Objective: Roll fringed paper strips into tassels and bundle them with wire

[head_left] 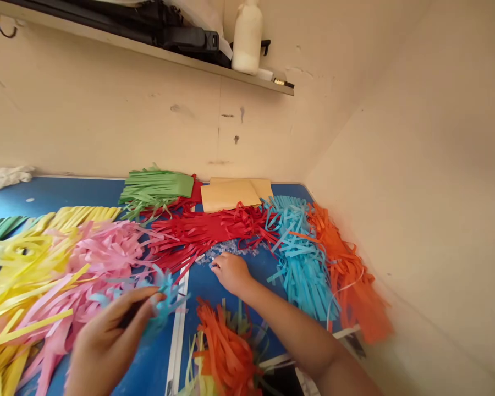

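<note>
My left hand [115, 333] pinches a small bunch of light blue paper fringe [165, 300] between thumb and fingers, held up above the blue table [148, 357]. Farther off, my right hand [231, 270] reaches to a scatter of small pale bits [226, 250] on the tabletop. Its fingertips are pressed together; whether a bit is between them is too small to see. Just behind the bits lies red fringed paper [206, 228]. A larger stack of light blue fringe [301, 258] is right of that hand. Close to me, below my right forearm, is an orange fringe bunch [226, 352].
Pink fringe [107, 247] and yellow fringe [20, 269] cover the left side. Green fringe [159, 184] and tan paper sheets [231, 193] lie along the wall. Orange fringe [355, 275] hangs over the right edge. Overhead, a shelf [157, 52] bears a white bottle [247, 38].
</note>
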The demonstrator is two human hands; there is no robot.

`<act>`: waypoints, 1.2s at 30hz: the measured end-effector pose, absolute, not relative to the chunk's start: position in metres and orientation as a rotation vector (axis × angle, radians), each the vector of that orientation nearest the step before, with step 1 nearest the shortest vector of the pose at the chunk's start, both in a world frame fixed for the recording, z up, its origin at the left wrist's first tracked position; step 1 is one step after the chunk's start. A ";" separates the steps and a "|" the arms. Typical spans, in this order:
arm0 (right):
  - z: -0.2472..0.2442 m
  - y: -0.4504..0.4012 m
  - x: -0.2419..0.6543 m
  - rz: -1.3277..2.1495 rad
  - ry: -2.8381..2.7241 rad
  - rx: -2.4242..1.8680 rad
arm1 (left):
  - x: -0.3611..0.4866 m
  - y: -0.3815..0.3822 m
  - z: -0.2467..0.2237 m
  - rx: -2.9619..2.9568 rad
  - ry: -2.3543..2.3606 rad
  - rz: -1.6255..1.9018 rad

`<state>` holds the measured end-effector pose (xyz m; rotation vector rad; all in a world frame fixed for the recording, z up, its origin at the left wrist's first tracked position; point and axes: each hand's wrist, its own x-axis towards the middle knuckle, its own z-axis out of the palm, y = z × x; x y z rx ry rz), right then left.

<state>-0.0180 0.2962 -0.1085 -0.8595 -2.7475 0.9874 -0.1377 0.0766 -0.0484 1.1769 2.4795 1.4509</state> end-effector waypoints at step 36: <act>-0.049 0.259 0.076 1.630 -1.898 -0.671 | -0.051 0.145 -0.043 1.717 2.210 1.443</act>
